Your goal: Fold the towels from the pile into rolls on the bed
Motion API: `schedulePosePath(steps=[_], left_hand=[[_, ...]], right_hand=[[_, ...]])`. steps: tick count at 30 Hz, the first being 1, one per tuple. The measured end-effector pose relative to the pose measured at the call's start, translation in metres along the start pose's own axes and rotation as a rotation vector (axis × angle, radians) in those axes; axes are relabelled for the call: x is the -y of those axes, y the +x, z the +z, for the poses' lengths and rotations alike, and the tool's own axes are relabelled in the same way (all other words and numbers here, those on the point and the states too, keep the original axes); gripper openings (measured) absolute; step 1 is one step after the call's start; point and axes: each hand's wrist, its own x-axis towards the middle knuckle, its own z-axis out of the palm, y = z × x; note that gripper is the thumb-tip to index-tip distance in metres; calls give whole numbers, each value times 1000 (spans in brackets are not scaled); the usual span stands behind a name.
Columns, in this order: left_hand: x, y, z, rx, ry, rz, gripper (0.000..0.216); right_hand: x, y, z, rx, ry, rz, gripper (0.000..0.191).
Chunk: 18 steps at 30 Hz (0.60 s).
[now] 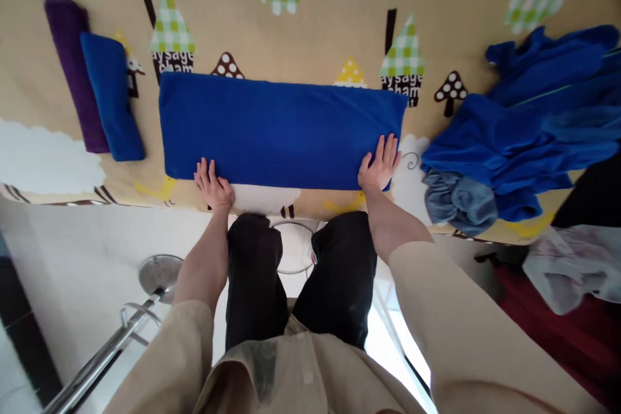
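A blue cloth (281, 132), folded into a long flat rectangle, lies crosswise in front of me on the patterned tablecloth (320, 26). My left hand (213, 186) touches its near edge toward the left, fingers stretched out. Flat on the cloth's near right corner rests my right hand (381, 165), its fingers spread. Neither hand grips anything. To the left lie a rolled or narrowly folded purple cloth (75, 71) and, against it, a similar blue one (114, 97).
A loose heap of blue cloths (514, 123) sits on the right, with a crumpled grey-blue cloth (460, 200) at its near side. Below the table's right edge are a plastic bag (577, 265) and dark red fabric (557, 323). A metal stool (160, 275) stands at lower left.
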Motion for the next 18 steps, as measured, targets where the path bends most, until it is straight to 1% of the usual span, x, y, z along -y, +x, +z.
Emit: schedulePosePath(steps=[5,8,13,18], left_hand=[[-2,0,1,-23,30,20,65],[-6,-1,-2,-23,60,2,64],[-12,-1,-10,19,124,-11,63],[-24,-1,-17,48,88,-70,63]], right_hand=[[-1,-1,-2,2,52,1,67],[-2,-2,0,-7,90,-7,68],[0,-2,-1,2,85,-4,68],[2,-1,-3,-12,113,4,71]])
